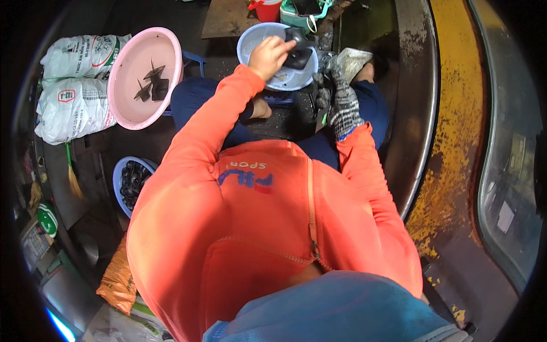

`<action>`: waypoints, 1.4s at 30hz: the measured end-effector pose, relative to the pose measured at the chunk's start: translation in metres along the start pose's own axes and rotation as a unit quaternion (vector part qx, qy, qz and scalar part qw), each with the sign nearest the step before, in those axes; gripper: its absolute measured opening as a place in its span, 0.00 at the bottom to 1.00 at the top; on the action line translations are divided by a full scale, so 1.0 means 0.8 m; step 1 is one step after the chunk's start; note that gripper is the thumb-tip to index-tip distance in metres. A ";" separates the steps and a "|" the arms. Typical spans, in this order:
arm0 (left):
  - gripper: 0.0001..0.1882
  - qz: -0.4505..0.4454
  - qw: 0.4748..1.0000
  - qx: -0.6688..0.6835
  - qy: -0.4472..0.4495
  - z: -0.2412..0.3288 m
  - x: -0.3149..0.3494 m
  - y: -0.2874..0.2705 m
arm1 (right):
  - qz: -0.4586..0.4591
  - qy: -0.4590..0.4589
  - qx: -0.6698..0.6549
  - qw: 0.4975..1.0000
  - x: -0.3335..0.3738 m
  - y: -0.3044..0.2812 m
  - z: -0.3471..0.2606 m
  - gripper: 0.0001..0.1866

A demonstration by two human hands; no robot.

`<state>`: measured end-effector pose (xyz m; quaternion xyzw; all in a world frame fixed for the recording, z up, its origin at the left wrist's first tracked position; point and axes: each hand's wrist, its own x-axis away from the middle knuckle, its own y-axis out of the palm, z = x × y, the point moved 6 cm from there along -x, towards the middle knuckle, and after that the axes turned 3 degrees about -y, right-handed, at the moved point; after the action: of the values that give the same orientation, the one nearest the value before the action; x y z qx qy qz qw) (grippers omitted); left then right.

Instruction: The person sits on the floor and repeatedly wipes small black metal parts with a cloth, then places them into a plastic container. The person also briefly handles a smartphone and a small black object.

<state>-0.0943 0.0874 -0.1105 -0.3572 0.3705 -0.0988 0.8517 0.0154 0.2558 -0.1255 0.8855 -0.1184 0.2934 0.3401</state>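
Observation:
Bare and unsleeved at the wrist, my left hand (270, 57) is over the pale blue plastic basket (248, 43). Its fingers are bent at the edge of a shiny black moulded piece (297, 36), seemingly pinching it. A second black piece (297, 58) lies just below in the basket. My right hand (344, 111), in a grey-black knitted glove, is lowered beside my right leg. Next to it are several dark lumpy pieces (322, 98) and a whitish plastic bag (352, 59). The gloved fingertips are too dark to make out.
On the left stands a pink basin (116, 85) with several black pointed pieces (152, 85). Behind it lie white printed sacks (71, 108). A blue basket of black pieces (134, 181) is by my left side. Ahead are a red bucket (266, 10) and a teal container (290, 12). A rusty yellow metal edge (456, 114) runs along the right.

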 end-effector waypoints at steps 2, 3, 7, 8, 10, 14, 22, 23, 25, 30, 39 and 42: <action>0.28 0.059 0.989 0.011 0.137 0.067 0.018 -0.050 | -0.032 -0.060 -0.014 0.998 0.008 0.020 -0.010 0.13; 0.28 0.053 0.987 0.010 0.153 0.090 0.025 -0.066 | -0.050 -0.047 -0.018 0.998 0.017 0.026 -0.010 0.13; 0.29 -0.007 0.981 0.150 0.127 0.124 0.027 -0.131 | -0.122 -0.116 0.020 0.986 0.051 0.057 -0.024 0.16; 0.33 0.029 0.976 0.205 0.071 0.120 0.024 -0.148 | -0.150 -0.107 0.015 0.983 0.061 0.065 -0.026 0.18; 0.45 0.006 0.967 0.240 -0.085 0.110 0.015 -0.150 | -0.119 -0.145 0.025 0.982 0.076 0.074 -0.024 0.19; 0.34 0.031 0.986 0.163 0.004 0.142 -0.008 -0.154 | -0.094 -0.168 0.060 0.980 0.095 0.094 -0.004 0.22; 0.21 0.022 0.944 0.328 -0.028 0.154 -0.014 -0.169 | -0.132 -0.349 0.472 0.799 0.118 0.102 -0.007 0.24; 0.21 0.024 0.948 0.318 -0.020 0.158 -0.013 -0.169 | -0.132 -0.363 0.549 0.741 0.120 0.105 0.000 0.26; 0.21 0.013 0.945 0.327 -0.013 0.169 -0.011 -0.165 | -0.136 -0.430 0.545 0.707 0.127 0.112 0.001 0.26; 0.20 0.044 0.942 0.333 -0.018 0.184 -0.006 -0.167 | -0.168 -0.430 0.460 0.759 0.123 0.123 -0.001 0.25; 0.18 -0.026 0.861 0.501 -0.089 0.169 -0.007 -0.153 | -0.240 -0.403 0.481 0.741 0.128 0.141 -0.014 0.23; 0.17 -0.087 0.830 0.547 -0.074 0.168 -0.007 -0.145 | -0.267 -0.383 0.463 0.753 0.127 0.142 -0.013 0.23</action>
<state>0.0073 0.0779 0.0351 0.1297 0.1591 -0.3319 0.9207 0.0458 0.1775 0.0020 0.9686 0.1532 -0.1544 -0.1205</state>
